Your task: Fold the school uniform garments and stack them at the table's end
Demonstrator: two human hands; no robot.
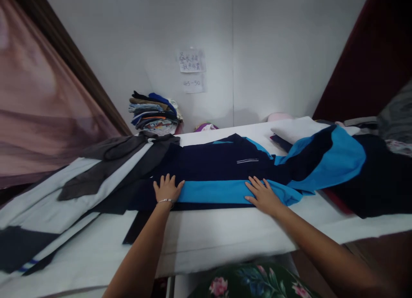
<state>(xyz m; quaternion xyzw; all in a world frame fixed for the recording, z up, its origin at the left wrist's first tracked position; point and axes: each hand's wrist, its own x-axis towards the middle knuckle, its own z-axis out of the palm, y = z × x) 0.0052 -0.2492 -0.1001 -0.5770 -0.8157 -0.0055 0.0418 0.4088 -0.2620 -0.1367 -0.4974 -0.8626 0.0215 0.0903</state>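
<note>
A navy and bright blue hooded jacket (206, 163) lies spread sideways over the white-covered table, its hood (343, 158) toward the right. One sleeve, navy with a blue stripe (212, 191), runs straight along the near side. My left hand (168, 190) rests flat with spread fingers on the left part of this sleeve. Near the shoulder end, my right hand (263, 195) presses flat on the blue cloth, fingers apart. Neither hand grips anything. Two short white lines mark the jacket's chest.
Grey and white garments (96, 178) lie at the left, touching the jacket. Dark clothes (376, 178) are heaped at the right. A stack of folded clothes (156, 113) stands by the back wall, below two handwritten paper sheets (192, 61). A pink curtain (38, 96) hangs at left.
</note>
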